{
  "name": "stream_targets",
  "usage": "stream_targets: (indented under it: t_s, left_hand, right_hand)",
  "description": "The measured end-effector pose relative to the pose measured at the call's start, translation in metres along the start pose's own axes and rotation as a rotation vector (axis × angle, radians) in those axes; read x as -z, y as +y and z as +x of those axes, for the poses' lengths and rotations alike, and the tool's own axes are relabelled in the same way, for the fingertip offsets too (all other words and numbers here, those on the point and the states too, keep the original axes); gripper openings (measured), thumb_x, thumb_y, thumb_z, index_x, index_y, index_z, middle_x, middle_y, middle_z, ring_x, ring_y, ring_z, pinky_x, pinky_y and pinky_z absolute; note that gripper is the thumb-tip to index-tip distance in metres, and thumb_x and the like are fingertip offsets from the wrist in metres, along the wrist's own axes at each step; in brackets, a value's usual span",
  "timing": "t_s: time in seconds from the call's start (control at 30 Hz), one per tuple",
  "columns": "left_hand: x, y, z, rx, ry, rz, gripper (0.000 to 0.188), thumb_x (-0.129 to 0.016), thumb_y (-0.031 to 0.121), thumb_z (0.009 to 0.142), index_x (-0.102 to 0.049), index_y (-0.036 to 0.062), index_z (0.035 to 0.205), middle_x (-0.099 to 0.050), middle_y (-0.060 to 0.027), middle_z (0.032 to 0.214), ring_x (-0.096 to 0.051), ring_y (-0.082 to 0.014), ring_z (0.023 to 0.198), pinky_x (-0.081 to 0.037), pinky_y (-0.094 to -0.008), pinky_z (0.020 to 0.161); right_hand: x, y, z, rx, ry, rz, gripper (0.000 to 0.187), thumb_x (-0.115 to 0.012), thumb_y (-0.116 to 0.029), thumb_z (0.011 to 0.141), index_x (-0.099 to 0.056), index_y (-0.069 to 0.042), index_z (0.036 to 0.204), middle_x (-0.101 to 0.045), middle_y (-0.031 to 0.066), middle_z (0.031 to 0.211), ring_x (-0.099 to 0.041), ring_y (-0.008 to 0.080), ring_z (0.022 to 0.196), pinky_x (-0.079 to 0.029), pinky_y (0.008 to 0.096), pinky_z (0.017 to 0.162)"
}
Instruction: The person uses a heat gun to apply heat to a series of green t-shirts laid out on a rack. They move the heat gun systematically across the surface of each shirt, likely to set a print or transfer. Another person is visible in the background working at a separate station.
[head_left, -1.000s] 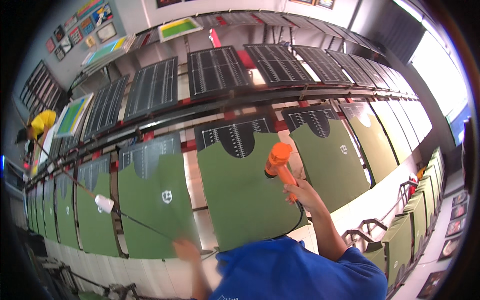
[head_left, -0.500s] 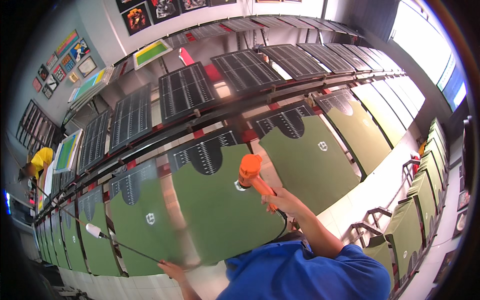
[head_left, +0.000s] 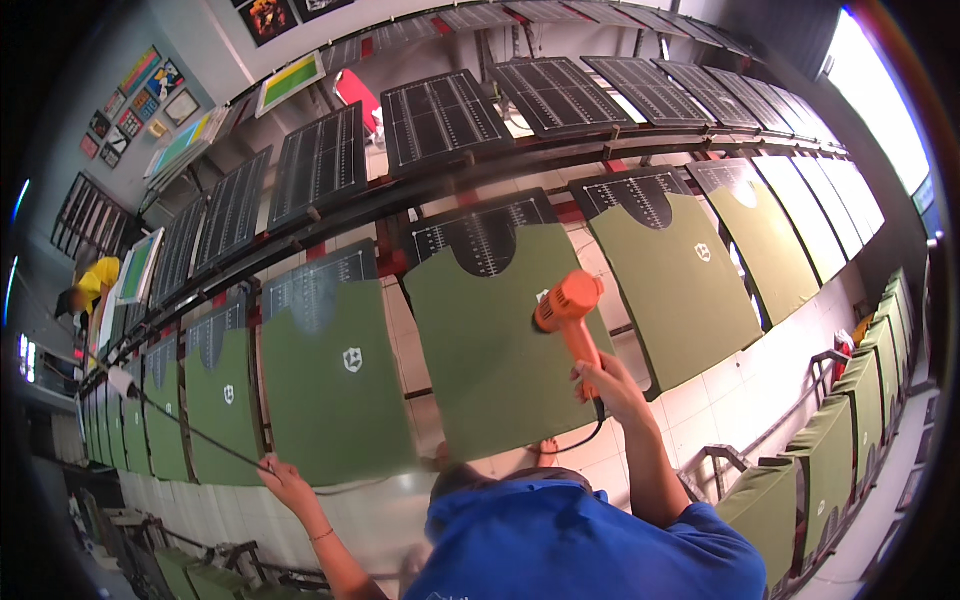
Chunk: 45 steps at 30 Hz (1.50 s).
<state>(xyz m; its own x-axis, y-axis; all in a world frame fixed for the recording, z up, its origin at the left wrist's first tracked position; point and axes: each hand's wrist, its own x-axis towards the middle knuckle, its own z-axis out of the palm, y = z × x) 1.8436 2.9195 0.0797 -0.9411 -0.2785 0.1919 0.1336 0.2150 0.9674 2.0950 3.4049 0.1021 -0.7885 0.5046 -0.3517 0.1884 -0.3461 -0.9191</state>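
Note:
My right hand point(head_left: 612, 388) is wrapped round the handle of an orange heat gun point(head_left: 575, 310) with a dark nozzle. The gun is above a green shirt panel point(head_left: 490, 350) on a dark printing board point(head_left: 480, 232), and the panel's small white emblem shows partly behind the nozzle. A black cord hangs from the gun's handle. Down to the left, my left hand point(head_left: 287, 482) is closed on a black cable point(head_left: 200, 432), which runs up left to a white connector point(head_left: 122, 381). The left hand is in front of a neighbouring green panel point(head_left: 335, 400) with a white emblem.
Long racks of dark boards point(head_left: 445, 120) with white grid marks run across the room. More green panels point(head_left: 680, 280) lie along the near row, and another row point(head_left: 840, 450) stands at the right. A person in yellow point(head_left: 97, 280) bends over the row's far left end.
The view has shifted, so the boards appear further right and higher. The heat gun's nozzle now points more to the left. My left hand has risen, still gripping the cable.

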Motion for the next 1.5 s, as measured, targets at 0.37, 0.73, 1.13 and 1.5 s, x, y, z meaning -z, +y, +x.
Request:
stream_targets:
  t_s: [0.37, 0.73, 1.13, 1.5]
  left_hand:
    - [-0.181, 0.154, -0.2, 0.353, -0.565, -0.785, 0.013, -0.046, 0.025, 0.103, -0.051, 0.0123, 0.105, -0.037, 0.0023, 0.064, -0.035, -0.0095, 0.058, -0.033, -0.0256, 0.055]
    - [-0.2, 0.033, -0.197, 0.501, -0.563, -0.212, 0.023, -0.045, 0.031, 0.103, -0.052, 0.0095, 0.1, -0.051, 0.0001, 0.067, -0.046, -0.007, 0.059, -0.035, -0.0224, 0.05]
    - [-0.115, -0.103, -0.125, 0.184, -0.138, 0.313, 0.021, -0.043, 0.021, 0.1, -0.048, 0.0015, 0.093, -0.051, -0.0053, 0.077, -0.053, -0.0142, 0.07, -0.044, -0.031, 0.063]
    - [-0.134, -0.121, -0.138, -0.083, -0.127, 0.69, 0.024, -0.045, 0.015, 0.093, -0.057, -0.0063, 0.094, -0.059, -0.0227, 0.091, -0.055, -0.0406, 0.088, -0.042, -0.0477, 0.078]
  right_hand:
    - [0.056, -0.052, 0.061, -0.018, -0.045, -0.22, 0.033, -0.058, -0.025, 0.089, -0.058, 0.004, 0.104, -0.06, 0.0069, 0.088, -0.059, 0.014, 0.067, -0.049, 0.0288, 0.058]
    - [0.035, -0.05, 0.087, -0.078, -0.074, -0.301, 0.036, -0.058, -0.025, 0.09, -0.057, 0.006, 0.108, -0.06, 0.0085, 0.09, -0.059, 0.0141, 0.068, -0.049, 0.0277, 0.058]
    - [0.018, -0.048, 0.091, -0.064, -0.018, -0.311, 0.036, -0.057, -0.025, 0.092, -0.057, 0.006, 0.109, -0.06, 0.0079, 0.089, -0.06, 0.0131, 0.066, -0.048, 0.0274, 0.057]
    - [0.019, -0.053, 0.081, -0.138, 0.098, -0.233, 0.033, -0.059, -0.024, 0.092, -0.056, 0.006, 0.105, -0.06, 0.0076, 0.086, -0.06, 0.013, 0.064, -0.048, 0.0274, 0.054]
